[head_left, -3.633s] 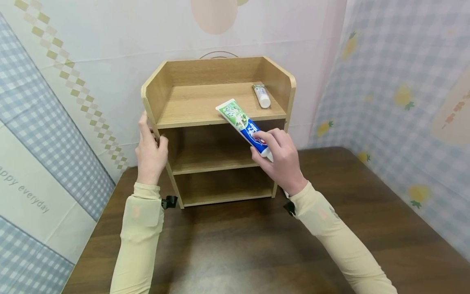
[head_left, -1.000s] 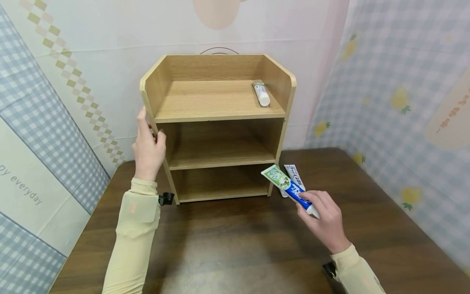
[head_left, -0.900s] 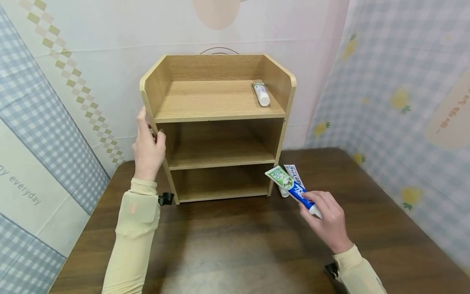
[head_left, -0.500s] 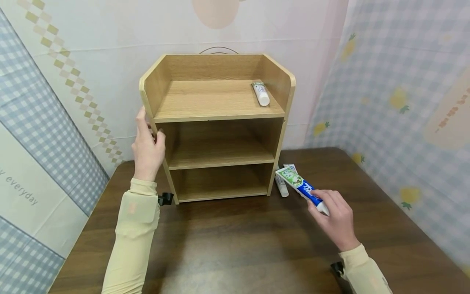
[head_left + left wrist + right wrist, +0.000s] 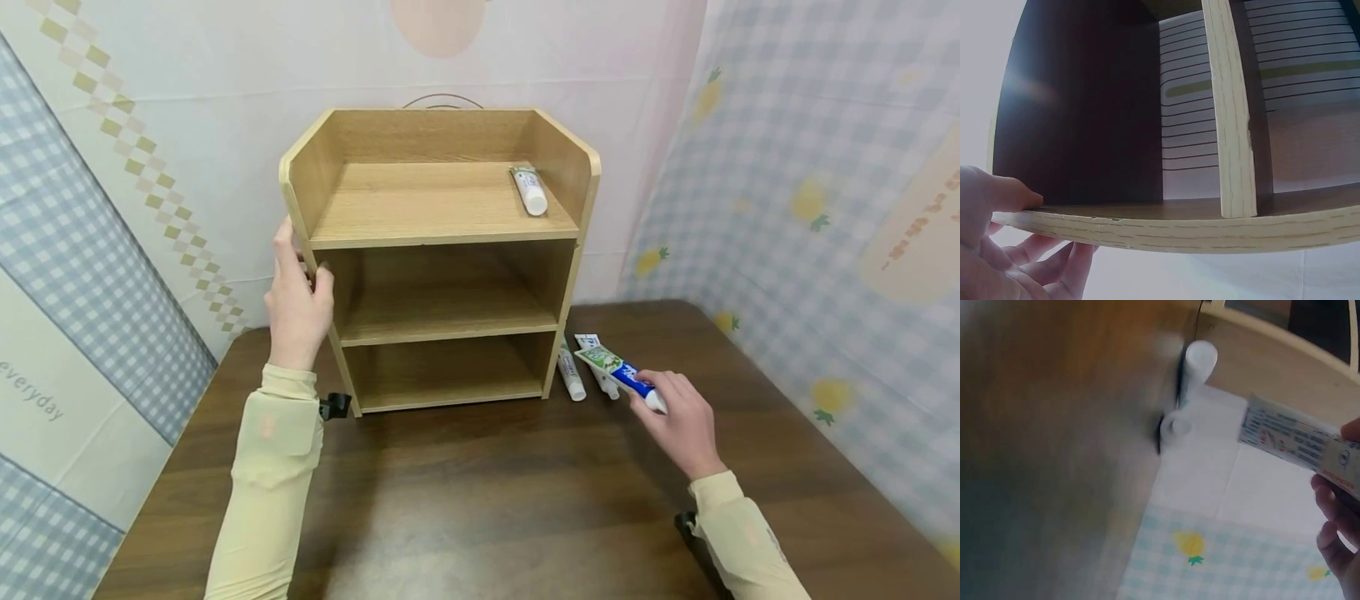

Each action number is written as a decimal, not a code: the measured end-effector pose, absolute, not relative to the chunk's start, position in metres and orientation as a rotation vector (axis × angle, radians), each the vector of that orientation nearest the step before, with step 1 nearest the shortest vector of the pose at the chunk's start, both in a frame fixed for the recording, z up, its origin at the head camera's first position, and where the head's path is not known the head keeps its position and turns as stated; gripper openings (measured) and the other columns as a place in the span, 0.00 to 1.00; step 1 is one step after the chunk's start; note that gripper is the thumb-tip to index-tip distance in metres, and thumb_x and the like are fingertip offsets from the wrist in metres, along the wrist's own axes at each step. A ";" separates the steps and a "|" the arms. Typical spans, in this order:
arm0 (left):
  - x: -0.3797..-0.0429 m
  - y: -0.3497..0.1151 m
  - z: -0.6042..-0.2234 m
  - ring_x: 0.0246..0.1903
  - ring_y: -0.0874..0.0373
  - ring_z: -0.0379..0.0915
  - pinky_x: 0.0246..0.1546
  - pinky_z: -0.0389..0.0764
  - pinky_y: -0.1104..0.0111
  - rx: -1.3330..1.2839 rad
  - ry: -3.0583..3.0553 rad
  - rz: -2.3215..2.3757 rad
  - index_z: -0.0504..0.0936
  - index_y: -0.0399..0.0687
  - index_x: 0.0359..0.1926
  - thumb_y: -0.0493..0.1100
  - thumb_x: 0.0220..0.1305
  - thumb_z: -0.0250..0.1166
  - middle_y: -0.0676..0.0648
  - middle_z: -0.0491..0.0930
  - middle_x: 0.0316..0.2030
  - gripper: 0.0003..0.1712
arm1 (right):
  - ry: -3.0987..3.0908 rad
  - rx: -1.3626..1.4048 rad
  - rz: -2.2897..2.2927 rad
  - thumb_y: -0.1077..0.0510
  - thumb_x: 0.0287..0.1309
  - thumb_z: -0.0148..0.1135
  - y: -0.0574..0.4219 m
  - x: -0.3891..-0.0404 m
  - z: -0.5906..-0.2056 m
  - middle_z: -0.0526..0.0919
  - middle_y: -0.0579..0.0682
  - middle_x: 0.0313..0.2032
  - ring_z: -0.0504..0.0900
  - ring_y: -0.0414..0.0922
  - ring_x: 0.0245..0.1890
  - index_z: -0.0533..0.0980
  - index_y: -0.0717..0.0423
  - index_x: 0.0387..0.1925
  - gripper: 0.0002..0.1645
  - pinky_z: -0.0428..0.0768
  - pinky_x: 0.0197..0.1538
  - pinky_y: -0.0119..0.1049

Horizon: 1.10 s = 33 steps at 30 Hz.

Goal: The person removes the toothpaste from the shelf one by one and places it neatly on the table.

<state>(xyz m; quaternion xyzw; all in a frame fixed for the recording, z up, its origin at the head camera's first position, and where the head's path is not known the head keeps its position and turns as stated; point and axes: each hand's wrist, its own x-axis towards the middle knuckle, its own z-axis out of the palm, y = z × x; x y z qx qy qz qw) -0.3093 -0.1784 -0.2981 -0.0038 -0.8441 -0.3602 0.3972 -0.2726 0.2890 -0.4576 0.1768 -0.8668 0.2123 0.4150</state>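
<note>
My left hand point(image 5: 296, 312) grips the left side panel of a wooden three-tier shelf point(image 5: 427, 200); in the left wrist view the thumb point(image 5: 1013, 194) lies on the inner side and the fingers outside. Between thumb and fingers, my right hand point(image 5: 682, 421) pinches a green and blue toothpaste tube point(image 5: 611, 364) near its white cap. The tube's flat end points toward the shelf, and it overlaps a second toothpaste tube point(image 5: 587, 340). Beside that one, against the shelf's right foot, lies another white tube point(image 5: 572, 375). Printed text shows on the held tube's underside point(image 5: 1297, 437) in the right wrist view.
A small white tube point(image 5: 530, 190) lies on the top tier, toward the right panel. All of this stands on a dark brown wooden table point(image 5: 465, 500). Patterned cloth point(image 5: 780, 167) hangs behind and at both sides.
My right hand has carried the green and blue tube from before the top tier down and right, over the tubes on the table. Lately it has dipped flatter. My left hand keeps its grip.
</note>
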 end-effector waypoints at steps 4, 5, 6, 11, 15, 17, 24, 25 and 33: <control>-0.308 -0.178 -0.298 0.30 0.41 0.70 0.31 0.67 0.52 -0.006 -2.141 -0.916 0.50 0.67 0.73 0.39 0.66 0.49 0.37 0.76 0.41 0.38 | -2.269 0.421 0.516 0.62 0.43 0.72 0.298 -0.287 -0.458 0.84 0.51 0.31 0.76 0.44 0.29 0.80 0.55 0.39 0.17 0.71 0.26 0.38; -0.308 -0.178 -0.298 0.30 0.41 0.70 0.30 0.67 0.52 -0.006 -2.141 -0.915 0.50 0.67 0.73 0.39 0.66 0.49 0.37 0.76 0.41 0.38 | -2.292 0.415 0.513 0.62 0.44 0.72 0.301 -0.290 -0.459 0.85 0.51 0.31 0.76 0.45 0.29 0.80 0.54 0.39 0.16 0.71 0.26 0.37; -0.308 -0.178 -0.298 0.30 0.41 0.71 0.30 0.67 0.52 -0.010 -2.141 -0.914 0.50 0.66 0.73 0.39 0.66 0.49 0.37 0.76 0.43 0.38 | -2.312 0.411 0.514 0.62 0.44 0.71 0.303 -0.293 -0.460 0.85 0.51 0.32 0.77 0.45 0.29 0.80 0.54 0.39 0.16 0.71 0.26 0.37; -0.309 -0.178 -0.299 0.29 0.41 0.71 0.29 0.67 0.53 -0.019 -2.138 -0.904 0.50 0.65 0.73 0.39 0.66 0.49 0.37 0.76 0.45 0.37 | -2.370 0.350 0.509 0.60 0.47 0.70 0.314 -0.301 -0.466 0.85 0.55 0.32 0.78 0.49 0.29 0.80 0.55 0.39 0.15 0.70 0.24 0.37; -0.310 -0.178 -0.298 0.29 0.41 0.70 0.29 0.67 0.54 -0.001 -2.138 -0.904 0.50 0.67 0.73 0.41 0.66 0.49 0.38 0.76 0.45 0.37 | -2.427 0.267 0.536 0.58 0.51 0.68 0.321 -0.306 -0.467 0.84 0.59 0.35 0.79 0.52 0.30 0.78 0.55 0.41 0.14 0.68 0.23 0.38; -0.310 -0.178 -0.298 0.30 0.41 0.71 0.30 0.68 0.53 0.008 -2.141 -0.910 0.50 0.68 0.73 0.41 0.66 0.49 0.39 0.76 0.47 0.37 | -2.463 0.230 0.551 0.57 0.53 0.67 0.324 -0.308 -0.467 0.84 0.60 0.36 0.79 0.53 0.31 0.78 0.54 0.42 0.14 0.67 0.23 0.38; -0.308 -0.177 -0.300 0.33 0.41 0.71 0.32 0.68 0.51 0.009 -2.138 -0.934 0.50 0.66 0.72 0.40 0.66 0.49 0.40 0.75 0.51 0.37 | -2.559 0.164 0.580 0.56 0.56 0.64 0.333 -0.311 -0.465 0.84 0.62 0.38 0.79 0.54 0.30 0.77 0.56 0.44 0.14 0.69 0.25 0.41; -0.308 -0.177 -0.300 0.32 0.41 0.71 0.32 0.67 0.51 0.007 -2.138 -0.935 0.50 0.66 0.72 0.40 0.66 0.49 0.39 0.75 0.49 0.37 | -2.571 0.159 0.581 0.57 0.56 0.64 0.334 -0.311 -0.465 0.84 0.62 0.38 0.79 0.54 0.30 0.77 0.57 0.43 0.14 0.70 0.26 0.43; -0.309 -0.177 -0.299 0.32 0.40 0.73 0.32 0.68 0.50 0.007 -2.140 -0.917 0.50 0.67 0.72 0.41 0.66 0.49 0.38 0.77 0.46 0.36 | -2.714 0.236 0.538 0.58 0.54 0.64 0.345 -0.314 -0.462 0.83 0.64 0.34 0.79 0.56 0.29 0.75 0.59 0.39 0.12 0.74 0.33 0.55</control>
